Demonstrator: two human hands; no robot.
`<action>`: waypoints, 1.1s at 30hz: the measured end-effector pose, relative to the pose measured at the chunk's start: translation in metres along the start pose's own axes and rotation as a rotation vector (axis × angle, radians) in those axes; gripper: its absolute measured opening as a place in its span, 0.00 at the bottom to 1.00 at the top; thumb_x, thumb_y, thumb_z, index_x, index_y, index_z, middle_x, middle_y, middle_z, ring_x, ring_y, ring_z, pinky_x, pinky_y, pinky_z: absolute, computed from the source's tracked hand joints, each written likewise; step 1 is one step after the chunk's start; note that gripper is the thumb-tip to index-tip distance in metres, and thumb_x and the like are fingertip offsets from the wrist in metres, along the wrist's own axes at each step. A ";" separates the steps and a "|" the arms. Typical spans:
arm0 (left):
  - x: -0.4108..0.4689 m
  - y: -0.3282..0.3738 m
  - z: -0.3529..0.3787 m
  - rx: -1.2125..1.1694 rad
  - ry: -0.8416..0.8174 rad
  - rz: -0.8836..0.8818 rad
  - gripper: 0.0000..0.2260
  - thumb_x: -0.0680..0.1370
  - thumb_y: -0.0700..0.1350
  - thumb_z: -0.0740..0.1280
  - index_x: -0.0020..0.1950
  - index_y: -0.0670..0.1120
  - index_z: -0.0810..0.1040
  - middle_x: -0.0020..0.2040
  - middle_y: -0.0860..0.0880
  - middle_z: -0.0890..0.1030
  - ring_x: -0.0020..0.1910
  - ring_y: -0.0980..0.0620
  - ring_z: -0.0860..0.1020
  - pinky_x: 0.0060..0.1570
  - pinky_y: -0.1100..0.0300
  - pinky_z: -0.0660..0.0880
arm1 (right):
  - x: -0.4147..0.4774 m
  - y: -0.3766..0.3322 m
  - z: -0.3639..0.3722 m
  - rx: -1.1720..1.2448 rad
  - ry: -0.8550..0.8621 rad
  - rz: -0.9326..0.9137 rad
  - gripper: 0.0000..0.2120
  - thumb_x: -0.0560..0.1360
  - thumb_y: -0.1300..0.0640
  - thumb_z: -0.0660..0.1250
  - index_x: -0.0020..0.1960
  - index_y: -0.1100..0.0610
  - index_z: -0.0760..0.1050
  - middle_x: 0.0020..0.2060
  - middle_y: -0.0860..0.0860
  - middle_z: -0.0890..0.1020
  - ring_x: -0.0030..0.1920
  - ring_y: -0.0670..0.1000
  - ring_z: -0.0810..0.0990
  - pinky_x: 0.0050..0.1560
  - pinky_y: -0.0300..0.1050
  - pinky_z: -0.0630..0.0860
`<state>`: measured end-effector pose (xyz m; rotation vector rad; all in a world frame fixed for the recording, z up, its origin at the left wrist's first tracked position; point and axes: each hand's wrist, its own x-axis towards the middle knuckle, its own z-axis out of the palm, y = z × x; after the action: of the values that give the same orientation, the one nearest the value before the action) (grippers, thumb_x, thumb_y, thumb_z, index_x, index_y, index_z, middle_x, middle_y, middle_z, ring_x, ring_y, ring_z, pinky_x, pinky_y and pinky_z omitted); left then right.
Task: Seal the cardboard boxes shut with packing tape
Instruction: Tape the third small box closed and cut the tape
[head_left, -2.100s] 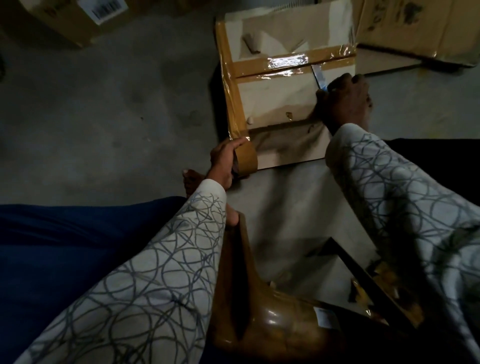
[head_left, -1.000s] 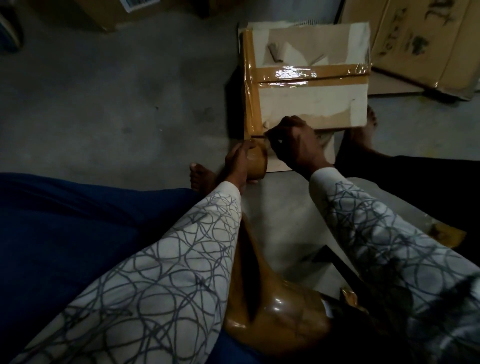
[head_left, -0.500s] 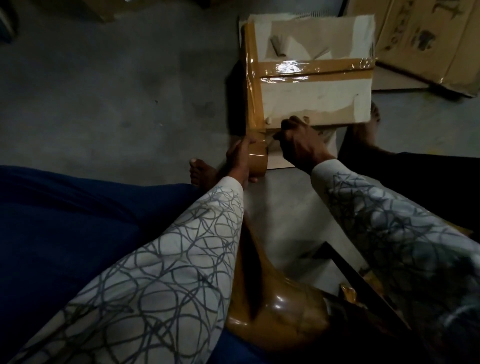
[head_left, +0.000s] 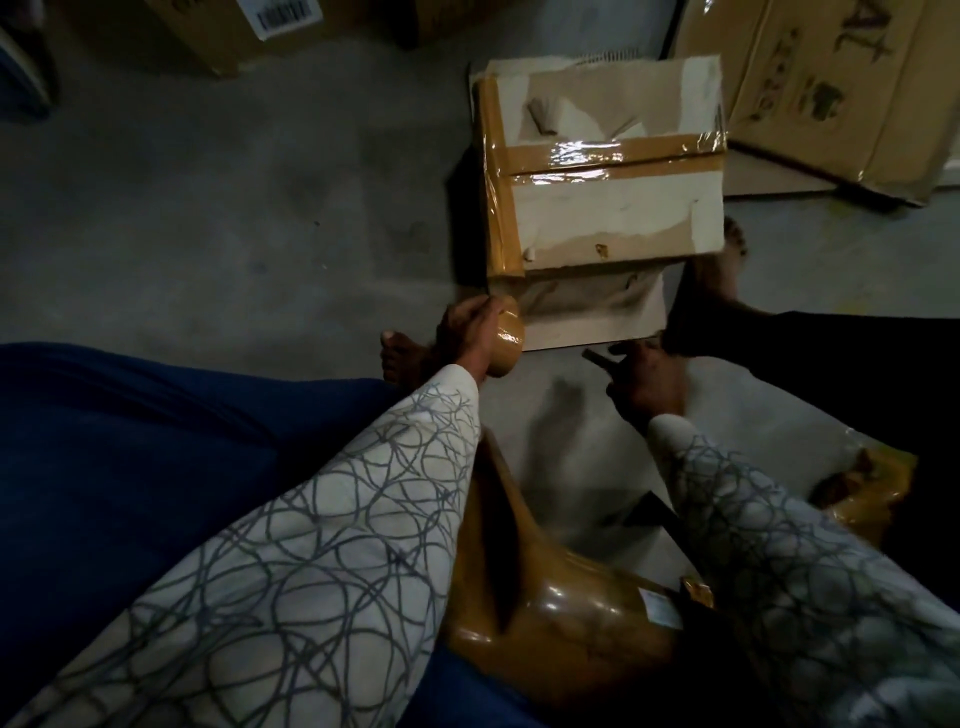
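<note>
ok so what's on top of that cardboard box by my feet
The cardboard box carries brown packing tape across its middle and down its left edge, plus torn pale patches. Whatever is inside is hidden by the closed flaps.

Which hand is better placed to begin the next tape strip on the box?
Probably the left hand: it grips the tape roll right beside the near left corner of the box. The right hand holds a small dark tool.

Left hand (head_left: 465, 332) and right hand (head_left: 647, 387), fingers curled.
</note>
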<state>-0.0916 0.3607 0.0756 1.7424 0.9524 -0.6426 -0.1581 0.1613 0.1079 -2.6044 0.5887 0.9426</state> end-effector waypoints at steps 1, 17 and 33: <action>-0.005 0.001 -0.002 -0.015 -0.017 -0.010 0.15 0.74 0.52 0.74 0.59 0.48 0.84 0.56 0.48 0.83 0.56 0.45 0.79 0.56 0.53 0.77 | -0.008 0.000 0.004 0.102 0.007 0.109 0.18 0.75 0.62 0.70 0.66 0.56 0.80 0.62 0.57 0.81 0.62 0.58 0.78 0.59 0.48 0.75; -0.174 0.070 -0.062 -0.016 -0.224 0.245 0.22 0.56 0.58 0.77 0.45 0.48 0.86 0.41 0.49 0.87 0.41 0.48 0.84 0.43 0.55 0.80 | -0.152 -0.069 -0.064 1.573 -0.100 -0.095 0.25 0.71 0.31 0.67 0.59 0.46 0.79 0.58 0.51 0.84 0.60 0.55 0.82 0.62 0.56 0.77; -0.261 0.065 -0.097 -0.588 -0.124 0.361 0.03 0.73 0.36 0.75 0.44 0.41 0.82 0.34 0.51 0.84 0.34 0.53 0.83 0.34 0.60 0.80 | -0.232 -0.034 -0.075 0.924 0.248 -0.267 0.21 0.70 0.47 0.78 0.49 0.61 0.74 0.37 0.49 0.78 0.36 0.47 0.79 0.31 0.32 0.75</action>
<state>-0.1818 0.3606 0.3471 1.2806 0.6311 -0.1996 -0.2639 0.2227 0.3215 -1.8794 0.5396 0.1655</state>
